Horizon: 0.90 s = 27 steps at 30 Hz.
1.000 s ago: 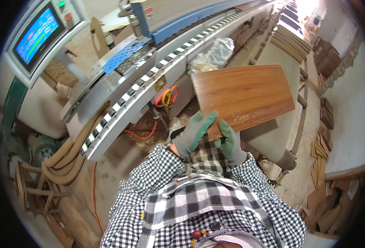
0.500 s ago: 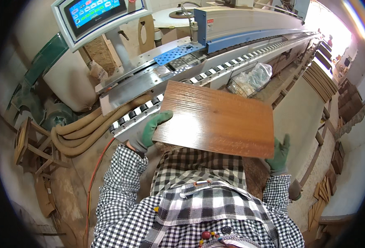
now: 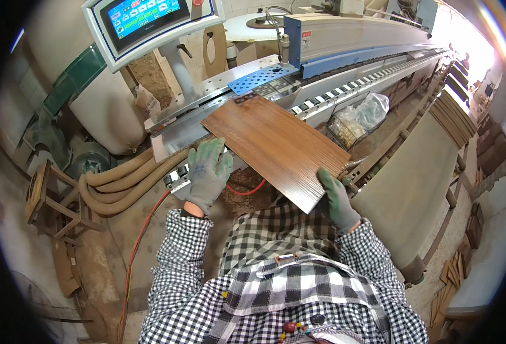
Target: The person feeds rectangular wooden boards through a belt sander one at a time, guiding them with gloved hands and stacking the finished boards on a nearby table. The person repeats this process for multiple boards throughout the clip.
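Note:
A brown wood-grain board (image 3: 281, 143) lies slantwise in front of me, its far left part over the metal bed of a long machine (image 3: 344, 66). My right hand (image 3: 339, 200), in a green and grey glove, is closed on the board's near right corner, thumb on top and the other fingers hidden beneath. Beside the board's left edge is my left hand (image 3: 208, 172), in a matching glove, with its fingers stretched out and its back showing. Whether its fingertips touch the edge I cannot tell.
A control screen (image 3: 144, 17) stands at the upper left. Thick ribbed hoses (image 3: 115, 183) and a wooden stool (image 3: 55, 200) are on the left. A wire basket with clear plastic (image 3: 359, 117) hangs by the roller rail (image 3: 344, 86). Stacked boards (image 3: 453, 114) lie at the far right.
The board has turned clockwise and moved forward onto the machine bed. My left hand has released its left edge and opened. My right hand has come inward and closed on the near corner.

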{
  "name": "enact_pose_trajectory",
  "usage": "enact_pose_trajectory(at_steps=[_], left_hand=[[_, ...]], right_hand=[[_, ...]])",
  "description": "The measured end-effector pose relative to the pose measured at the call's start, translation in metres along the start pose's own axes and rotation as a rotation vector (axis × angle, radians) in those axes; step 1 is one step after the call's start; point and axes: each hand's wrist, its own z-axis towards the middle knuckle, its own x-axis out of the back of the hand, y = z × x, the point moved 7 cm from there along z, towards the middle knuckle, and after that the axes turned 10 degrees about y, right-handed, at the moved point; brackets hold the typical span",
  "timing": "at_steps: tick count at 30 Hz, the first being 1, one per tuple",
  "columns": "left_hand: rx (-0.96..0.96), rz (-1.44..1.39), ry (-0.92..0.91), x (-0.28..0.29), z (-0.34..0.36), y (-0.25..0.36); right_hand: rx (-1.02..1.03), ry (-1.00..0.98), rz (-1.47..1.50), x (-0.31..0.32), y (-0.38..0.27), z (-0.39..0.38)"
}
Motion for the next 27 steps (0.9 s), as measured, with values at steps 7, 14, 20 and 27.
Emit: enact_pose_trajectory(at_steps=[7,14,20,27], left_hand=[[0.178,0.210,-0.113,-0.019,0.014,-0.041],[0.162,0.118,-0.153,-0.026,0.027,-0.069],[0.180,0.048,-0.264,-0.036,0.037,-0.052],[0.110,0.031,-0.319,-0.075,0.070,-0.015]], right_hand=[[-0.402,-0.469,0.132,-0.089,-0.015,-0.024],[-0.400,-0.361,0.041,-0.118,-0.002,-0.037],[-0.329,-0.275,0.185,-0.097,0.004,-0.026],[-0.121,-0.199,0.185,-0.031,0.025,0.024]])
